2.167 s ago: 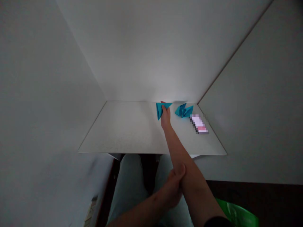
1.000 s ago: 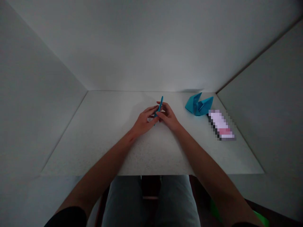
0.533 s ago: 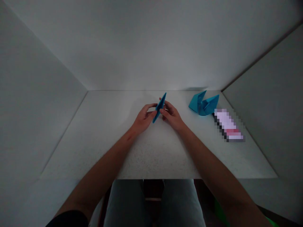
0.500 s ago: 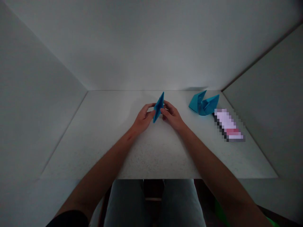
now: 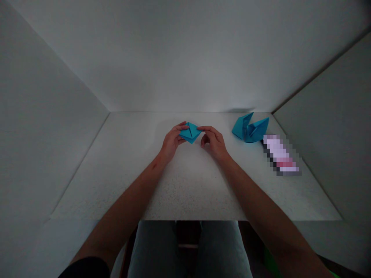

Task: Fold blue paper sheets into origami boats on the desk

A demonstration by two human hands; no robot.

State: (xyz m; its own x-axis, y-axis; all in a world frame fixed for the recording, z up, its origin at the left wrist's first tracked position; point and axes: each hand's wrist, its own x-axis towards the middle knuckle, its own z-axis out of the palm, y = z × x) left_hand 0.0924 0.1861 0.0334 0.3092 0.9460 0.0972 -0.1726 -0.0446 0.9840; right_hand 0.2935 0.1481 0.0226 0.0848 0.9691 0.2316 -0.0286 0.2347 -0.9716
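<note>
A piece of folded blue paper (image 5: pixel 190 132), roughly diamond-shaped with a crease or slit across its top face, is between my hands just over the table. My left hand (image 5: pixel 172 139) grips its left corner, fingers on top and below. At the right corner, the index finger of my right hand (image 5: pixel 213 140) touches the paper while the other fingers curl beneath; whether it pinches the corner I cannot tell for certain. A larger folded blue paper figure (image 5: pixel 249 128) with two raised points stands to the right.
A phone-like object (image 5: pixel 280 155), blurred into blocks, lies right of my hand, close to the paper figure. The white table (image 5: pixel 191 193) is bounded by a back wall (image 5: pixel 185 58) and side walls. My legs (image 5: pixel 156 247) are below the front edge.
The folded paper has turned from standing on edge to lying flatter, its face now upward. My right hand has shifted from its near face to its right corner.
</note>
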